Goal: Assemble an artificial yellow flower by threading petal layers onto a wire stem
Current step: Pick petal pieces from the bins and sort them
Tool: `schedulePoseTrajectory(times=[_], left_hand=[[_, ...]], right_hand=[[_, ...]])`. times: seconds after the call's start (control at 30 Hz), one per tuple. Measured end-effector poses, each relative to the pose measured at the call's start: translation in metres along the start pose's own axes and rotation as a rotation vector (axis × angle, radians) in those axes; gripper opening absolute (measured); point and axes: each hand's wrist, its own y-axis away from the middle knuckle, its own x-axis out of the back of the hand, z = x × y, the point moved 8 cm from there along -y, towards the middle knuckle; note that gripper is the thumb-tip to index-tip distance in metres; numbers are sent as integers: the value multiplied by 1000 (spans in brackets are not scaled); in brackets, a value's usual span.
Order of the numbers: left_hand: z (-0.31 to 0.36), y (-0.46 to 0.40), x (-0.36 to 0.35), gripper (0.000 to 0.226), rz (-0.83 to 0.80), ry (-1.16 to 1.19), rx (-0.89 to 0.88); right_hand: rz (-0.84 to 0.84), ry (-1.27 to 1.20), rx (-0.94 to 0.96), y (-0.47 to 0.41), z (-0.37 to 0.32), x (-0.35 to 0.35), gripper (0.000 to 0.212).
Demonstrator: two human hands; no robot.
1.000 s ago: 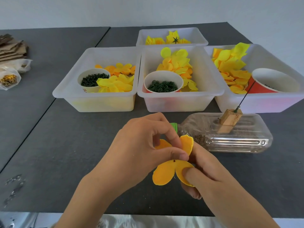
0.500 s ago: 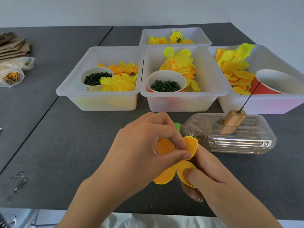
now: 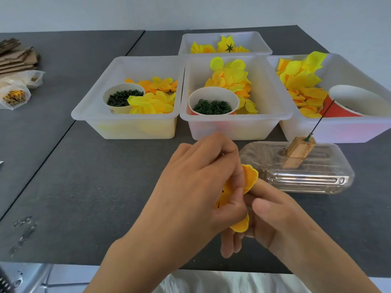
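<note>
An orange-yellow petal layer [image 3: 249, 180] is pinched between both hands just above the dark table, near its front edge. My left hand [image 3: 196, 187] covers most of the layer from the left, thumb pressed on it. My right hand [image 3: 273, 216] holds it from below and the right. Only the top lobe and a bottom lobe [image 3: 240, 226] show. A thin dark wire stem [image 3: 317, 125] stands tilted in a wooden block [image 3: 299, 151] on a clear plastic bottle [image 3: 300, 170] lying to the right of my hands.
Three white bins sit behind my hands: a left bin [image 3: 127, 123], a middle bin [image 3: 234, 125] and a right bin [image 3: 338, 127], all with yellow petals and paper cups. A fourth bin [image 3: 224, 42] stands further back. Cardboard and bags [image 3: 14, 81] lie far left.
My left hand has closed further over the petal layer, hiding most of it. The layer has turned more edge-on and the lower lobes have slipped behind the fingers.
</note>
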Motion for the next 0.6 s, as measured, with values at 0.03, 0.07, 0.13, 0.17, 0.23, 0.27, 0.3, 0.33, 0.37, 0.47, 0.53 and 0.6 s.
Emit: schedulePoseTrajectory(times=[0.03, 0.07, 0.13, 0.17, 0.23, 0.27, 0.3, 0.33, 0.37, 0.47, 0.53, 0.6], left_hand=[[1, 1, -1, 8, 0, 9, 0], [1, 1, -2, 9, 5, 22, 6], [0, 3, -3, 8, 25, 58, 27], [-1, 5, -3, 7, 41, 84, 43], [-4, 8, -4, 6, 81, 144, 86], [-6, 9, -3, 5, 108, 160, 107], [-7, 11, -2, 5, 138, 170, 126], [-10, 12, -1, 5, 164, 189, 146], [-13, 13, 0, 4, 186, 218, 167], [-17, 17, -2, 3, 219, 296, 203], [-16, 18, -7, 4, 212, 348, 217], [-14, 19, -13, 5, 194, 363, 210]], right_hand=[[85, 35, 28, 5, -3, 11, 39], [152, 123, 49, 9, -9, 21, 40], [171, 184, 104, 7, -5, 19, 42], [183, 185, 113, 5, -3, 18, 43], [236, 238, 124, 3, -9, 19, 40], [291, 287, 134, 4, -9, 22, 38], [342, 344, 150, 5, -10, 24, 35], [379, 380, 159, 7, -12, 25, 35], [412, 380, 147, 9, -11, 28, 35], [514, 279, 102, 14, -6, 40, 32], [534, 285, 69, 14, -6, 43, 29], [434, 258, -4, 8, -1, 37, 23]])
